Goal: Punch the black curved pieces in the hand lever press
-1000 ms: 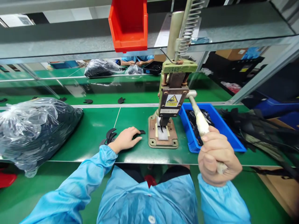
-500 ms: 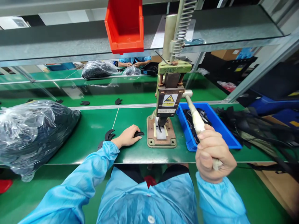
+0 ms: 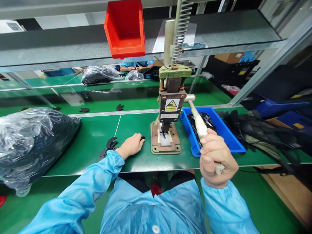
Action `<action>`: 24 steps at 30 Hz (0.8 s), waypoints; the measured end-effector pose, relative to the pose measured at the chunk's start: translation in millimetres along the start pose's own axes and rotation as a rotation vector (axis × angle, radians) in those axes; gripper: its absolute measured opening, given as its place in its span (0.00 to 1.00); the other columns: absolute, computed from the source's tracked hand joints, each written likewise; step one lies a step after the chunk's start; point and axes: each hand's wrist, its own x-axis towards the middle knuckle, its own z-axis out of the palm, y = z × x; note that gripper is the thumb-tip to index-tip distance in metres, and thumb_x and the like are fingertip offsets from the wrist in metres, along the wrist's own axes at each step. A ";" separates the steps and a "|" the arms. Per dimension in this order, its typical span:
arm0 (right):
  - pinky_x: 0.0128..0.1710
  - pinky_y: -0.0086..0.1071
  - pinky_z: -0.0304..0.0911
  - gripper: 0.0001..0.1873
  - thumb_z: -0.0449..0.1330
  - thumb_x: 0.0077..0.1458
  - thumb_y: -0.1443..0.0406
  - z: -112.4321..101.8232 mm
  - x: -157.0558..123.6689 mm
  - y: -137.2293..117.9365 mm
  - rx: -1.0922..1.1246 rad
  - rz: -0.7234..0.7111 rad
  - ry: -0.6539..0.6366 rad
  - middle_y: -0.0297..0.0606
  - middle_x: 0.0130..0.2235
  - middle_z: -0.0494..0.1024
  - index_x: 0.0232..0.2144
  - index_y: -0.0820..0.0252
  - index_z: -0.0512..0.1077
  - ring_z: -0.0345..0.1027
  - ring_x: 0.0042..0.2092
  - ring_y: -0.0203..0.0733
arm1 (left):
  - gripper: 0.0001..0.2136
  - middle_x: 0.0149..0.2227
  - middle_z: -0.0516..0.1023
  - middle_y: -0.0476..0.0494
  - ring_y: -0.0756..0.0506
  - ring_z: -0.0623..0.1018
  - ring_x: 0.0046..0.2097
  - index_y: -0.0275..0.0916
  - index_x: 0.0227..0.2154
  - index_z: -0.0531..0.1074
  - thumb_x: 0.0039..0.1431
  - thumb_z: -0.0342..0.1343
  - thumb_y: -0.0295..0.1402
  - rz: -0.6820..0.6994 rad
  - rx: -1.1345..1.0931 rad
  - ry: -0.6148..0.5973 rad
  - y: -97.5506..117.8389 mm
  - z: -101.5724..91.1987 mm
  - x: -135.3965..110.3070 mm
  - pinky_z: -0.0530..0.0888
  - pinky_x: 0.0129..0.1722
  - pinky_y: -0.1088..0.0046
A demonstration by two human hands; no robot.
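Note:
My left hand (image 3: 131,145) rests on the green bench, fingers closed over a black curved plastic piece (image 3: 143,138); only its tip shows beyond the fingers. Just left of that hand lie several more black curved pieces (image 3: 110,143), partly overlapping. A hand-lever press (image 3: 171,104) stands to the right, with a small dark hooked part (image 3: 163,134) under its ram on the base plate (image 3: 165,150). Wrapped round the lever's taped handle (image 3: 200,127) is my right hand (image 3: 217,159), which holds it low and toward me.
Beside the press sits a blue bin (image 3: 226,136) of dark parts. A big clear bag (image 3: 36,143) of black pieces fills the left side. Black straps (image 3: 255,130) lie at right. Overhead, a red bin (image 3: 124,29) hangs at the shelf. A co-worker's hands (image 3: 136,68) show across the bench.
My left hand has turned and curled further over the black piece, so less of it shows. My right hand stays on the lever handle. The whole view has shifted slightly.

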 end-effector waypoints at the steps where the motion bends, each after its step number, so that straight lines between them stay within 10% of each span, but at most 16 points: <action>1: 0.62 0.64 0.71 0.09 0.65 0.58 0.61 0.6 0.0 0.2 0.009 -0.015 0.004 0.31 0.27 0.76 0.25 0.52 0.73 0.75 0.39 0.47 | 0.16 0.47 0.81 0.28 0.34 0.83 0.46 0.37 0.48 0.70 0.79 0.42 0.42 -0.028 0.033 -0.019 1.1 -2.2 -2.4 0.77 0.47 0.58; 6: 0.61 0.63 0.72 0.10 0.65 0.60 0.62 3.2 0.8 1.3 0.031 -0.073 0.013 0.32 0.28 0.75 0.26 0.53 0.73 0.75 0.39 0.48 | 0.15 0.42 0.83 0.34 0.36 0.84 0.42 0.41 0.44 0.70 0.78 0.44 0.44 0.029 -0.048 -0.153 -3.2 -15.5 -12.5 0.73 0.42 0.61; 16: 0.60 0.63 0.73 0.10 0.65 0.58 0.61 3.2 1.1 2.3 0.008 -0.062 0.025 0.30 0.27 0.75 0.25 0.51 0.72 0.75 0.38 0.47 | 0.20 0.28 0.77 0.50 0.50 0.76 0.25 0.40 0.40 0.68 0.68 0.60 0.53 -0.066 -1.066 -0.081 29.9 -24.2 31.7 0.72 0.26 0.74; 24: 0.58 0.62 0.74 0.08 0.65 0.57 0.62 2.5 1.5 4.8 0.013 -0.086 0.007 0.30 0.27 0.75 0.25 0.50 0.73 0.75 0.38 0.46 | 0.12 0.26 0.78 0.50 0.50 0.78 0.24 0.37 0.43 0.71 0.70 0.63 0.41 -0.089 -1.129 -0.093 54.5 -13.4 67.8 0.76 0.24 0.75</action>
